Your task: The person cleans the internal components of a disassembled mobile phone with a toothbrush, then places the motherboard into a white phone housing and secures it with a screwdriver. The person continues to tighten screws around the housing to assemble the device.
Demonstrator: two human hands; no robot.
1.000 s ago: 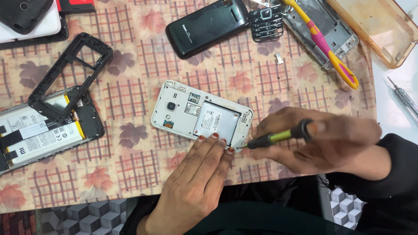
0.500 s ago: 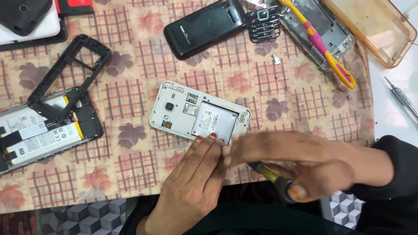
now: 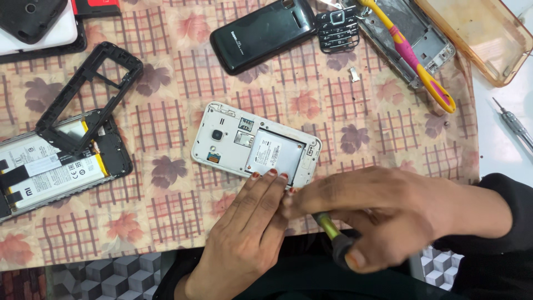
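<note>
A white phone [image 3: 244, 140] with its back cover off lies face down in the middle of the patterned cloth [image 3: 166, 200]. My left hand [image 3: 247, 222] lies flat, its fingertips pressing the phone's near edge. My right hand [image 3: 377, 214] grips a small screwdriver [image 3: 333, 236] with a green and black handle, the handle end pointing toward me. Its fingertips meet the left fingers at the phone's near right corner. The screwdriver tip is hidden behind the fingers.
An opened phone with its battery showing [image 3: 50, 172] and a black frame [image 3: 89, 94] lie at the left. A black phone [image 3: 261, 33], a keypad [image 3: 336, 28], a pink-and-yellow toothbrush [image 3: 413, 58] on a metal frame and a clear case [image 3: 477, 33] sit at the back. Another screwdriver [image 3: 513, 125] lies at the right.
My right hand has swung the screwdriver round: its handle pointed right a second ago and now points toward me. The hand has dropped lower. The left hand and phone stayed put.
</note>
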